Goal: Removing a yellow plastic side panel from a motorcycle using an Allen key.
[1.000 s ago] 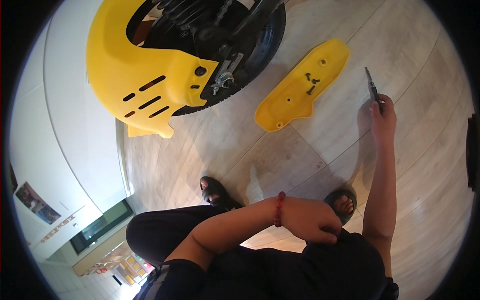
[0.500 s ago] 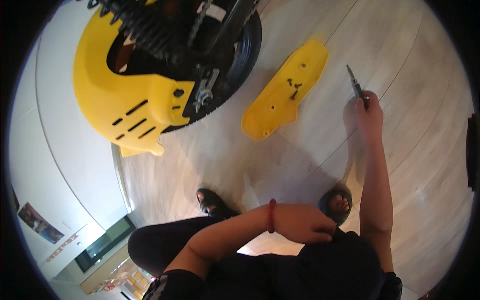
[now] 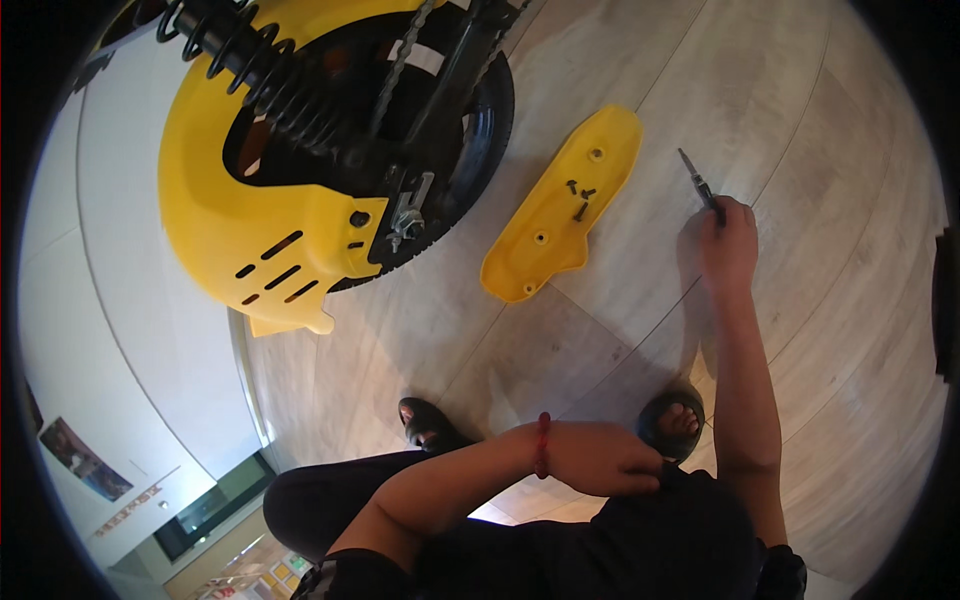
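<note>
My right hand point(image 3: 728, 240) reaches out over the wooden floor point(image 3: 800, 130) and grips a slim pair of pliers point(image 3: 696, 180) whose tip points away from me. Just left of it lies a loose yellow plastic cover point(image 3: 545, 235) with a few dark screws point(image 3: 580, 195) resting on it. My left hand point(image 3: 600, 460) rests closed against my knee, a red bead bracelet point(image 3: 541, 445) on its wrist. It holds nothing that I can see.
A yellow motorbike rear fender point(image 3: 250, 230) wraps a black wheel point(image 3: 485, 120) with a chain and coil spring at the upper left. My sandalled feet point(image 3: 425, 425) point(image 3: 672, 422) stand on the floor. A white wall runs along the left.
The view has swung, so the bike and cover sit lower and more central. My right hand stays on the pliers, and my left hand stays at my knee.
</note>
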### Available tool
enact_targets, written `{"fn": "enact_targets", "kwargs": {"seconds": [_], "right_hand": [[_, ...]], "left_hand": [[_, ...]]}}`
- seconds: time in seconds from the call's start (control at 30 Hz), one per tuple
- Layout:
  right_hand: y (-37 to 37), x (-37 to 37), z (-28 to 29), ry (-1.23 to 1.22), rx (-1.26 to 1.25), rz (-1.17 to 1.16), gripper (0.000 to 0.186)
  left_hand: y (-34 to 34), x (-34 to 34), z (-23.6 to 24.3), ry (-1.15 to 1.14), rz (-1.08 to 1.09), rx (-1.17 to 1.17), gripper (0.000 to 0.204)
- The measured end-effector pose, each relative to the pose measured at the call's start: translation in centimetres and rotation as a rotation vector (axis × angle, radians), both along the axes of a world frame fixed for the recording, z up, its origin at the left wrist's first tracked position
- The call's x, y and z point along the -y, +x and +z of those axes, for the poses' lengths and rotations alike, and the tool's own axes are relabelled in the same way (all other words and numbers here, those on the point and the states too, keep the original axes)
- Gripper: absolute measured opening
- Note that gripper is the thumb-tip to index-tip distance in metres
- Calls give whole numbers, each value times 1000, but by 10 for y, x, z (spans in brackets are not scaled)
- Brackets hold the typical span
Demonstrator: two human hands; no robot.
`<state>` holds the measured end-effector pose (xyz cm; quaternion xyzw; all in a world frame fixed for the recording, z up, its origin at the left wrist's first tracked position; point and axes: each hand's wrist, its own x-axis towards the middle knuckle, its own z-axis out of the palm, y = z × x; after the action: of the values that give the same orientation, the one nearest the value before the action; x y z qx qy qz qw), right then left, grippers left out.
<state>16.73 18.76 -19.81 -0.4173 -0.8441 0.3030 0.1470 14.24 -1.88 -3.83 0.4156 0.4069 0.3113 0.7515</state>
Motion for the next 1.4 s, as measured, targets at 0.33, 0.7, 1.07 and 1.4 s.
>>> {"fn": "enact_targets", "kwargs": {"seconds": [0.33,0.7,1.07,1.4], "right_hand": [[4,-4,1,66,-1,44,19],[89,84,29,-10,-110,688,13],[189,135,35,-129,9,1002,21],[196,130,39,-129,68,995,25]], "left_hand": [[3,0,-3,-33,-46,16,26],[-4,2,-5,-44,-119,-21,32],[-35,22,2,-143,-461,-233,43],[-90,163,139,-705,-619,-804,29]]}}
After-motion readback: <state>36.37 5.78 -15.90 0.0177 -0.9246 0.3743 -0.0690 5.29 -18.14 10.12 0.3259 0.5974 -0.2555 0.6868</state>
